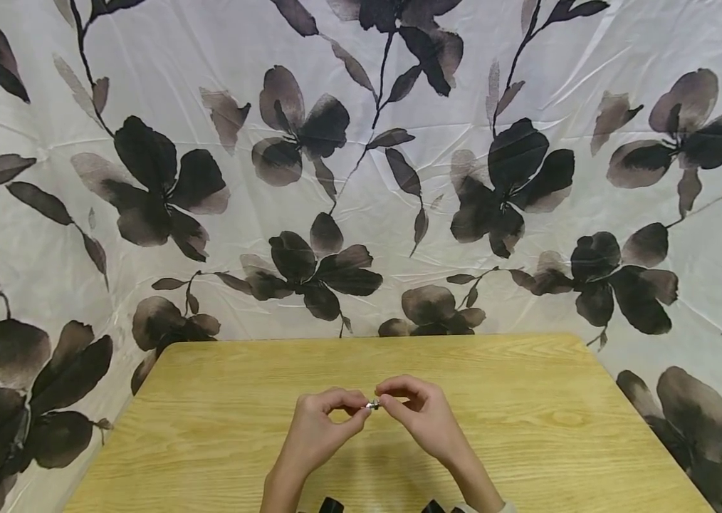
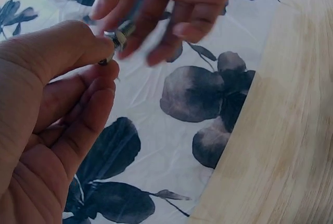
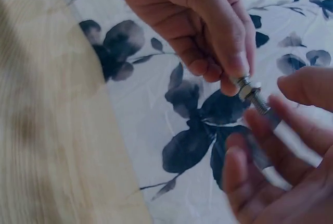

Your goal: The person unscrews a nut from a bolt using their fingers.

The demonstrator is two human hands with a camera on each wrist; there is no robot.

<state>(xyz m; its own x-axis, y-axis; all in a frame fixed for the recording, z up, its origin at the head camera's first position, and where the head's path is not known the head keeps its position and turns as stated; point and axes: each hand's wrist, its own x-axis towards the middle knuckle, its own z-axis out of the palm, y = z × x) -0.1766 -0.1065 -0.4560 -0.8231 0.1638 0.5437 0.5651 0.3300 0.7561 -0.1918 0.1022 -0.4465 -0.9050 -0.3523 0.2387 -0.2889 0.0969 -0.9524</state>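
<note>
My left hand pinches a small metal bolt between thumb and fingertips, at the end hidden by those fingers. Partway along the threaded shank sits a hex nut. In the left wrist view the bolt points up and away from the pinching fingers. Around its free end, my right hand has its thumb apart from loosely bent, blurred fingers. The right fingertips are close to the threads; whether they touch them I cannot tell. Both hands are above the wooden table.
A light wood-grain table lies under the hands. Behind it and at its sides hangs a white cloth with dark flowers. Small black objects show at the bottom edge by the wrists, along with a pale sleeve cuff.
</note>
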